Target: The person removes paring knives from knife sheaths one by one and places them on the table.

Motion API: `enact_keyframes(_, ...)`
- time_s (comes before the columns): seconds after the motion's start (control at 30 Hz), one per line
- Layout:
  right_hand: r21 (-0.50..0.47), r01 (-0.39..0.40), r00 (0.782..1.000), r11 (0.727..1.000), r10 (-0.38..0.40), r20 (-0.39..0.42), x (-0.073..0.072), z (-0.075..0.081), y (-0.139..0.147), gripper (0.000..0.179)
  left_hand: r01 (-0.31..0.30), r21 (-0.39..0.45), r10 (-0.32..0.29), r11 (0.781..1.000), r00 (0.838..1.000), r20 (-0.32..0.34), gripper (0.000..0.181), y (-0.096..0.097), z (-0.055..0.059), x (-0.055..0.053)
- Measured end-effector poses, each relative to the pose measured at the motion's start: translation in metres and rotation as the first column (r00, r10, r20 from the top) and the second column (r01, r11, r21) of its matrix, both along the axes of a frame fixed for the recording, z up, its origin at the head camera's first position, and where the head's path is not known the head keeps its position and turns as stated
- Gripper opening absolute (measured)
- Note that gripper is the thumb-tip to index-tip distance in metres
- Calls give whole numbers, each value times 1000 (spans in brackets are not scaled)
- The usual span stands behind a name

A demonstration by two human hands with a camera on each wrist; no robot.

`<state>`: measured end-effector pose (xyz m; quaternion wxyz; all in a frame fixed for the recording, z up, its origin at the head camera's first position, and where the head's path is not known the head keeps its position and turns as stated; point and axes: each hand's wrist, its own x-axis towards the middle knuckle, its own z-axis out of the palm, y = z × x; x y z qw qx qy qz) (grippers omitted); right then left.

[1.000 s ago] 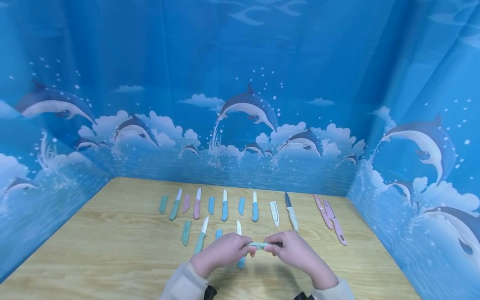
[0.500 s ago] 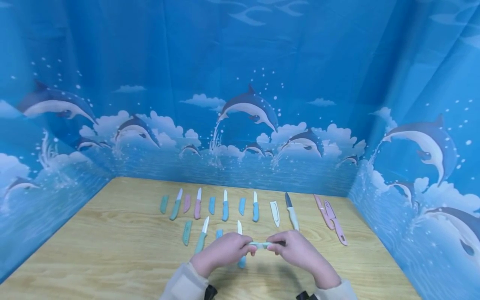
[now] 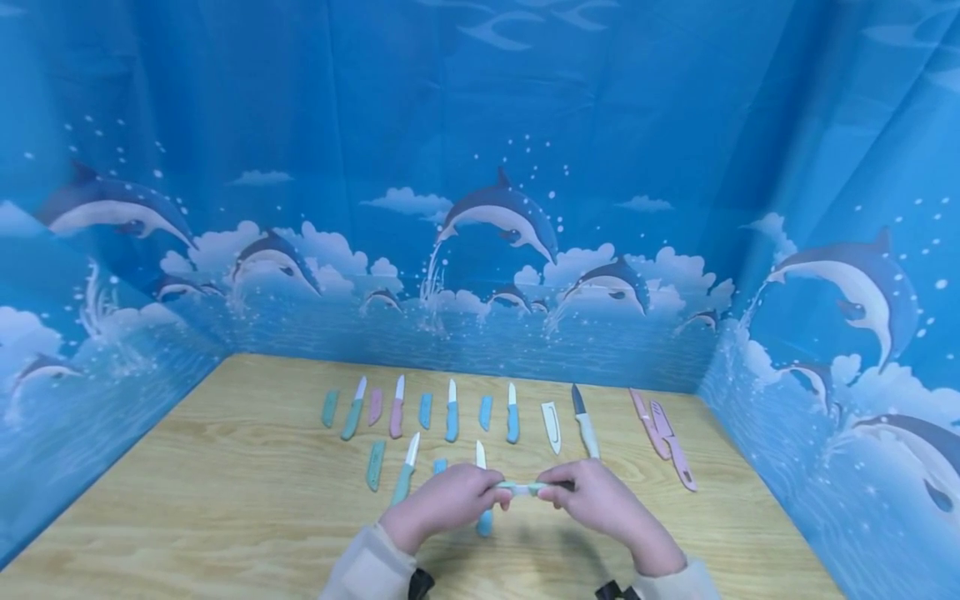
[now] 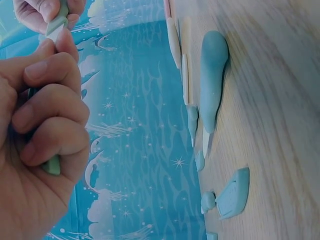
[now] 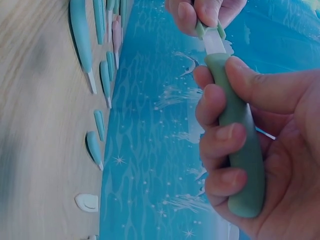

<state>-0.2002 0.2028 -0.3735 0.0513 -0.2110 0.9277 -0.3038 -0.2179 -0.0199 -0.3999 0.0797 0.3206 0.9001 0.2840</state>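
In the head view my two hands meet end to end above the table. My right hand (image 5: 285,100) wraps its fingers round the green handle of a paring knife (image 5: 242,150), thumb along the top. My left hand (image 4: 45,130) grips the knife's green sheath (image 4: 52,167), most of it hidden in the curled fingers. A short stretch of pale blade (image 5: 215,43) shows between handle and sheath; its tip is inside the sheath. Beneath the hands lies a blue-handled knife (image 3: 485,523), partly covered by the left hand. A light green knife (image 3: 405,477) lies beside the left wrist.
Across the wooden table (image 3: 225,492) lie several knives beside their sheaths, including a white sheath (image 3: 551,427), a dark-bladed knife (image 3: 585,423) and a pink knife (image 3: 681,462) with its pink sheath or partner. A blue dolphin curtain (image 3: 480,333) encloses the table's back and sides.
My right hand has shifted slightly to the right with the knife handle, and the gap between handle and sheath has widened, showing more blade. The left hand stays nearly in place.
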Motion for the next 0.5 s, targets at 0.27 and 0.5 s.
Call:
enact_keyframes(0.27,6,-7,1000,1000,7,-7,-1,0,2,23,-6,4,6,1000,1000,12,25,-1,-1,-1)
enact_keyframes(0.5,17,0,1000,1000,0,-25,-1,0,3,21,-7,3,7,1000,1000,21,25,-1,0,0)
